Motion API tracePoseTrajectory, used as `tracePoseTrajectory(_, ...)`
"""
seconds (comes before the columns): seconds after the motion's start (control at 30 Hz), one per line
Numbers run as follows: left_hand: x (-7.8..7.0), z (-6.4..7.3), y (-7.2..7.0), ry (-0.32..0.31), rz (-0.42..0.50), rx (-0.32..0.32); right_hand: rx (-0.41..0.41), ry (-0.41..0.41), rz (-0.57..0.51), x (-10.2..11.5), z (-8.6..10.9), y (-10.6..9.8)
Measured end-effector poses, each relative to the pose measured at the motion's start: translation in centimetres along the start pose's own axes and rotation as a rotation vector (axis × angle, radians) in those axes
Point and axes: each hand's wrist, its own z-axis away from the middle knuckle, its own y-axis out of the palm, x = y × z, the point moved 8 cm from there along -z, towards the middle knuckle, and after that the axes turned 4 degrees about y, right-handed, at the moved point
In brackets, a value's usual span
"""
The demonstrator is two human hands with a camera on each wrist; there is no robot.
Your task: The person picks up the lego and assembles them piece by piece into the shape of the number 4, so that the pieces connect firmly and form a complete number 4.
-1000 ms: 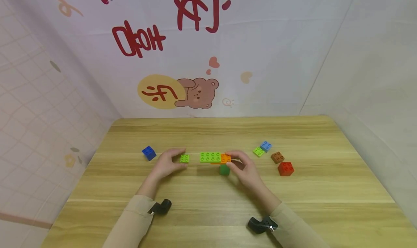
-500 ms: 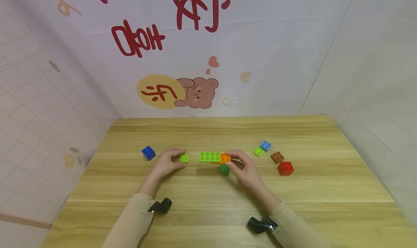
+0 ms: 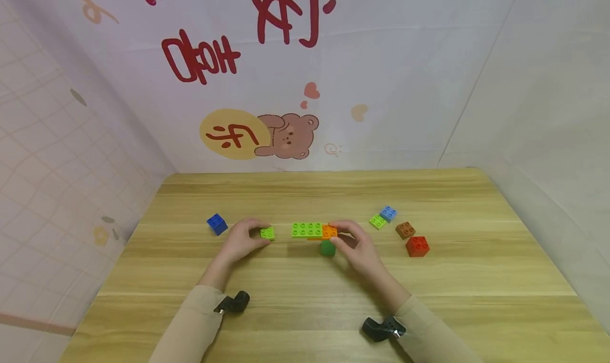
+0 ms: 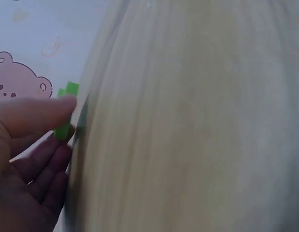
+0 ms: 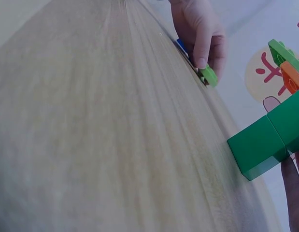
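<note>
In the head view my left hand pinches a small lime-green toy building brick between thumb and fingers, just above the table. The left wrist view shows the same brick, partly behind the thumb. My right hand grips the orange brick at the top of a built stack. A long lime-green brick sits on the orange one and juts out to the left, toward the left hand. Beneath them stand dark green bricks, one upon another, seen best in the right wrist view.
A dark blue brick lies left of the left hand. To the right of the stack lie a light blue brick, a thin lime brick, a brown brick and a red brick. A printed cloth wall stands behind the table.
My left hand has shifted slightly left with the small lime-green brick, which is now a little tilted. The right hand and the stack stay in place.
</note>
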Motion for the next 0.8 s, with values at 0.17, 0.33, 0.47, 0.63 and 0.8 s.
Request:
tracePoseTrajectory(0.17, -0.3, 0.4, -0.1, -0.038, 0.066, 0.017, 0.003, 0.004, -0.012, -0.1, 0.0, 0.0)
tracePoseTrajectory(0.33, -1.3, 0.5, 0.4, -0.014, 0.128, 0.067, 0.003, 0.003, -0.016, -0.2, 0.0, 0.0)
tracePoseTrajectory(0.47, -2.4, 0.5, 1.0, 0.01, 0.175, 0.093, 0.002, 0.003, -0.018, -0.2, 0.0, 0.0)
tracePoseTrajectory(0.63, -3.6, 0.4, 1.6, 0.019, 0.262, 0.106, 0.003, 0.006, -0.016, -0.2, 0.0, 0.1)
tracePoseTrajectory(0.8, -4.4, 0.1, 2.1, 0.011, 0.318, 0.103, 0.002, 0.016, -0.007, -0.3, 0.0, 0.0)
